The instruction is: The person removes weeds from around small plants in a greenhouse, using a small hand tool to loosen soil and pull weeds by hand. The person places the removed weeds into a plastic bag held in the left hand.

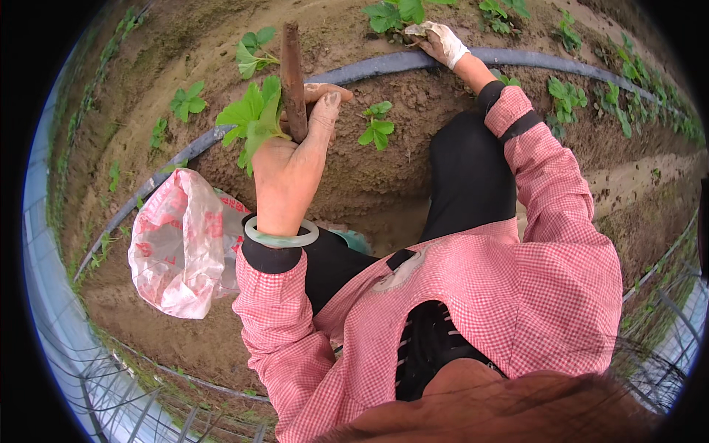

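Note:
My left hand [296, 152] is closed around a brown, soil-stained stick or tool handle [292, 77], held with one end up. Strawberry leaves [249, 113] show beside that hand; their stem passes behind it, and I cannot tell whether it is held. My right hand [441, 44], in a torn white glove that leaves part of it bare, reaches over the hose to the base of a strawberry plant [388, 16]. Its fingertips are at the stems and soil, partly hidden. A small strawberry plant [378, 126] grows in the soil between my hands.
A dark drip hose [376, 65] curves along the raised soil bed [343, 177]. Left of my knee rests a crumpled translucent plastic bag [185, 243] with red printing. More strawberry plants [188, 102] stand along the bed, some [566, 99] on the right.

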`<state>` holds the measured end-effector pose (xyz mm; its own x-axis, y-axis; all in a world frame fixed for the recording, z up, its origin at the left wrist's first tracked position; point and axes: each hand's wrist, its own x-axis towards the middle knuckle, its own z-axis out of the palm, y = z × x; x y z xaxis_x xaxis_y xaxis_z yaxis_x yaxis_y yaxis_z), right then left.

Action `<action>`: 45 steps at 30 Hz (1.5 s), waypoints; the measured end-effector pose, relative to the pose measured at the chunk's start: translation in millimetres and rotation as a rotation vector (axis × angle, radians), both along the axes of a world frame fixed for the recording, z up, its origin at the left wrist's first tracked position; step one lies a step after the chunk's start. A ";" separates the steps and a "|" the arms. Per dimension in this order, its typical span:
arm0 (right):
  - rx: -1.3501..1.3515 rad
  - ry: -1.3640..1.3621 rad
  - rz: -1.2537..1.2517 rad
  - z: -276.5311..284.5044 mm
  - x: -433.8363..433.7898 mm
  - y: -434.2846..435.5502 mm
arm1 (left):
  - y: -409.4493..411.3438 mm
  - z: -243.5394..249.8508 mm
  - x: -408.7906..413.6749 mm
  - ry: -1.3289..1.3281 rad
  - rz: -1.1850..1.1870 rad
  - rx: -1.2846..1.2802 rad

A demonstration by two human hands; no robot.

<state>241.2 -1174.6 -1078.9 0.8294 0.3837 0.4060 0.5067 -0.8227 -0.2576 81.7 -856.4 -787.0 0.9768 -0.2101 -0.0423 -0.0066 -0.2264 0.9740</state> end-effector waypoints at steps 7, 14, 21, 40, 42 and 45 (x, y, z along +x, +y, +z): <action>-0.293 0.112 -0.210 2.6 18.7 19.2 | -2.1 4.2 1.0 0.003 0.047 -0.017; -0.253 -0.162 -0.286 -26.6 25.0 -9.9 | 2.1 -0.1 1.8 -0.003 0.057 0.005; -0.219 -0.119 -0.270 -33.6 34.6 -28.7 | 2.5 -6.5 5.7 0.005 0.057 -0.022; 0.784 0.525 -0.123 -45.1 117.7 -46.8 | -82.1 -143.9 125.9 0.382 0.095 -0.365; 0.814 0.526 -0.086 -51.4 120.4 -61.7 | -102.9 -146.7 136.2 0.380 0.050 -0.314; 0.516 0.242 0.061 -42.0 123.4 -104.2 | -136.7 -144.4 158.6 0.388 -0.088 -0.326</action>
